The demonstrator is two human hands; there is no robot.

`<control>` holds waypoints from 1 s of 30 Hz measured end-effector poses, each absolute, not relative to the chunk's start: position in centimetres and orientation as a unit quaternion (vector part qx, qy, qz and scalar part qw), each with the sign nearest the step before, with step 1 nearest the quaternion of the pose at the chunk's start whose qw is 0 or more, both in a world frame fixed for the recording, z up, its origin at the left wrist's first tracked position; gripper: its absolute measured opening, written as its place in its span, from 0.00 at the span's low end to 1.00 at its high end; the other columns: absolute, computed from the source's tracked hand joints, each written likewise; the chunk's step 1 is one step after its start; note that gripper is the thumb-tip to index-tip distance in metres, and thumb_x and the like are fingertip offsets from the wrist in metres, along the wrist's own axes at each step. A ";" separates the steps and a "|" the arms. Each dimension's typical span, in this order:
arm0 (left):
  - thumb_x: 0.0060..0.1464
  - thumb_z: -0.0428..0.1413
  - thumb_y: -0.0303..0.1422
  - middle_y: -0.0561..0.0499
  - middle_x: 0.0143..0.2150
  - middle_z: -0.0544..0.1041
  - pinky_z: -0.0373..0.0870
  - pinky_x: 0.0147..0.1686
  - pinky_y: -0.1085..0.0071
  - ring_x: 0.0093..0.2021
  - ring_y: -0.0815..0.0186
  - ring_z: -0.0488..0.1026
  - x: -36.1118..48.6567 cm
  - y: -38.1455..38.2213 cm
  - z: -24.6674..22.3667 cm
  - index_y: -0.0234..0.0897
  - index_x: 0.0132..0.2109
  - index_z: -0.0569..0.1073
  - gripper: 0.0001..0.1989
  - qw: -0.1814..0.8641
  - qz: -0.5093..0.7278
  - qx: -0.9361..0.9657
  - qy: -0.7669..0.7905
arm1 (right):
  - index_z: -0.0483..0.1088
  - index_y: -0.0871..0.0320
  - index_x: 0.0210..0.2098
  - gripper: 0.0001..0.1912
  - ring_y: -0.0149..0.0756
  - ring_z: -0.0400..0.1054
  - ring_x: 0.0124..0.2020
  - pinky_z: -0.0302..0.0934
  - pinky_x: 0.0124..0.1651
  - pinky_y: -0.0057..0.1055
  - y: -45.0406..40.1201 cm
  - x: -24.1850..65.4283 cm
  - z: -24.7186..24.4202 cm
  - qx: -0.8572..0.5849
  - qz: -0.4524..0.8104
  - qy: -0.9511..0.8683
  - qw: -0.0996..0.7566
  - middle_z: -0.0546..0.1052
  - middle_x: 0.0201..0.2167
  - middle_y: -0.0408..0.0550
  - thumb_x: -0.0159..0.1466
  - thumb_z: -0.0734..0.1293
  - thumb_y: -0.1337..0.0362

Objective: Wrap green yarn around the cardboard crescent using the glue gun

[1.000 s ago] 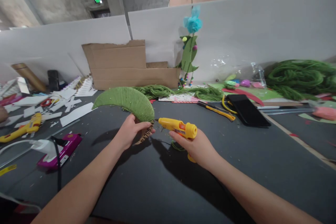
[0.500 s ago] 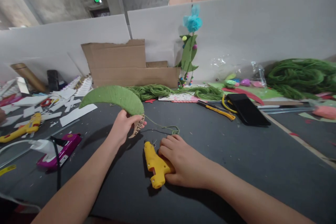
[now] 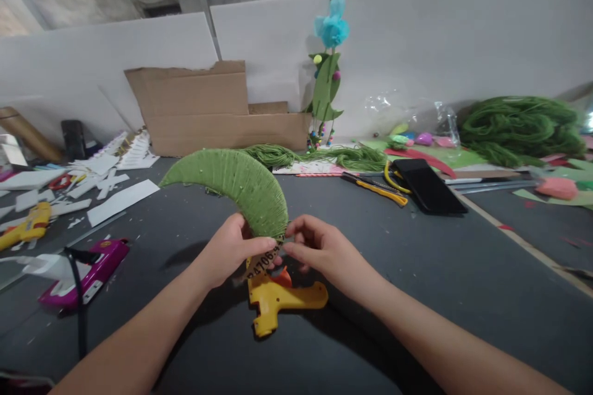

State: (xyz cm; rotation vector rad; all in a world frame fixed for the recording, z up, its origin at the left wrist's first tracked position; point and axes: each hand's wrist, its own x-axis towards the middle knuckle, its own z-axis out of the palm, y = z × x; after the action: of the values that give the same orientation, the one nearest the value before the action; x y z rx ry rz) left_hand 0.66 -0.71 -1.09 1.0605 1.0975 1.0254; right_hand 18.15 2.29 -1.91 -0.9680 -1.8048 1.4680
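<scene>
A cardboard crescent, wrapped in green yarn over most of its length, is gripped near its lower end by my left hand. Printed characters show on the bare cardboard tip by the thumb. At the edge where the wrapping stops, my right hand has thumb and fingers pinched together on the yarn; the strand itself is mostly hidden. Just below both hands, a yellow hot glue gun lies on the dark table, its nozzle end hidden behind the cardboard tip.
A purple power strip and another yellow glue gun are at left, near white scraps. Cardboard leans at the back. To the right lie a black phone, a utility knife and green yarn.
My right hand has left the glue gun and risen to the crescent's edge. The crescent has come nearer and to the right in my left hand. The view has shifted slightly.
</scene>
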 end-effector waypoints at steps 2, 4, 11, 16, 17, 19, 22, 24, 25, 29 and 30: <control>0.41 0.60 0.28 0.51 0.29 0.76 0.72 0.27 0.68 0.25 0.62 0.76 0.7 -0.8 -1.0 0.37 0.36 0.70 0.11 0.607 0.439 0.449 0.486 | 0.65 0.59 0.27 0.06 0.25 0.56 0.20 0.52 0.24 0.24 2.3 18.3 -1.5 -0.390 0.512 -0.696 0.319 0.61 0.19 0.36 0.55 0.64 0.63; 0.42 0.60 0.28 0.52 0.29 0.76 0.72 0.26 0.67 0.25 0.62 0.76 0.7 -0.8 -1.0 0.38 0.36 0.69 0.11 0.612 0.435 0.443 0.490 | 0.67 0.59 0.25 0.06 0.26 0.55 0.22 0.50 0.25 0.24 2.3 18.5 -1.0 -0.397 0.477 -0.710 0.333 0.63 0.19 0.38 0.55 0.64 0.63; 0.41 0.60 0.27 0.50 0.29 0.76 0.73 0.26 0.67 0.24 0.61 0.76 0.9 -0.8 -1.2 0.38 0.37 0.69 0.13 0.629 0.441 0.433 0.472 | 0.68 0.59 0.26 0.06 0.27 0.55 0.22 0.50 0.25 0.25 2.3 18.6 -0.9 -0.413 0.439 -0.720 0.344 0.64 0.19 0.38 0.55 0.64 0.63; 0.42 0.61 0.27 0.52 0.30 0.75 0.73 0.26 0.68 0.25 0.63 0.76 0.8 -1.0 -0.9 0.36 0.39 0.68 0.15 0.643 0.438 0.427 0.461 | 0.68 0.59 0.25 0.06 0.27 0.55 0.22 0.50 0.25 0.25 2.4 18.5 -0.9 -0.419 0.429 -0.721 0.347 0.63 0.18 0.38 0.55 0.64 0.63; 0.42 0.61 0.27 0.52 0.30 0.75 0.73 0.26 0.68 0.25 0.63 0.76 0.7 -1.0 -0.9 0.36 0.39 0.67 0.15 0.648 0.437 0.426 0.456 | 0.68 0.59 0.25 0.06 0.27 0.55 0.22 0.50 0.25 0.25 2.4 18.5 -0.8 -0.419 0.429 -0.720 0.348 0.63 0.18 0.38 0.55 0.64 0.63; 0.43 0.61 0.26 0.53 0.30 0.75 0.73 0.26 0.69 0.25 0.63 0.76 0.7 -0.9 -0.9 0.36 0.40 0.67 0.16 0.662 0.437 0.420 0.441 | 0.68 0.59 0.24 0.06 0.27 0.55 0.22 0.50 0.25 0.24 2.4 18.5 -0.7 -0.417 0.434 -0.718 0.350 0.64 0.18 0.38 0.55 0.64 0.64; 0.44 0.60 0.26 0.51 0.32 0.75 0.73 0.27 0.69 0.27 0.62 0.77 0.6 -0.8 -0.9 0.35 0.41 0.66 0.16 0.685 0.434 0.409 0.418 | 0.69 0.59 0.24 0.06 0.27 0.55 0.21 0.49 0.24 0.24 2.3 18.6 -0.5 -0.415 0.442 -0.713 0.353 0.64 0.18 0.38 0.55 0.64 0.63; 0.45 0.59 0.25 0.50 0.32 0.76 0.73 0.28 0.68 0.28 0.61 0.77 0.5 -0.7 -1.0 0.35 0.42 0.66 0.15 0.701 0.431 0.404 0.400 | 0.70 0.59 0.25 0.06 0.27 0.55 0.21 0.50 0.25 0.25 2.3 18.8 -0.5 -0.411 0.451 -0.710 0.350 0.65 0.19 0.39 0.55 0.64 0.63; 0.45 0.58 0.25 0.49 0.33 0.77 0.73 0.28 0.68 0.29 0.60 0.77 0.4 -0.8 -1.0 0.35 0.43 0.66 0.15 0.708 0.429 0.403 0.390 | 0.71 0.59 0.26 0.07 0.27 0.55 0.21 0.51 0.25 0.25 2.3 18.8 -0.4 -0.408 0.457 -0.709 0.349 0.66 0.19 0.39 0.55 0.64 0.63; 0.50 0.54 0.27 0.44 0.31 0.78 0.72 0.31 0.65 0.31 0.58 0.77 0.2 -1.0 -0.8 0.33 0.43 0.67 0.12 0.731 0.410 0.414 0.356 | 0.72 0.58 0.28 0.07 0.28 0.58 0.22 0.53 0.25 0.25 2.2 19.1 -0.2 -0.392 0.469 -0.708 0.354 0.69 0.21 0.40 0.55 0.64 0.62; 0.51 0.53 0.28 0.44 0.31 0.78 0.71 0.32 0.64 0.32 0.58 0.77 0.2 -1.0 -0.8 0.32 0.42 0.67 0.10 0.732 0.406 0.418 0.354 | 0.72 0.58 0.27 0.07 0.28 0.58 0.22 0.53 0.26 0.25 2.2 19.1 -0.1 -0.390 0.464 -0.710 0.358 0.69 0.21 0.40 0.55 0.64 0.63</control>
State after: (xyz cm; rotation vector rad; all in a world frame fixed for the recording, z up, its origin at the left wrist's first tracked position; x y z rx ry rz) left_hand 0.16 -0.99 -0.81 0.9195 0.7785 0.8931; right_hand 19.06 2.20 -0.12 -1.0068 -1.8333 1.1971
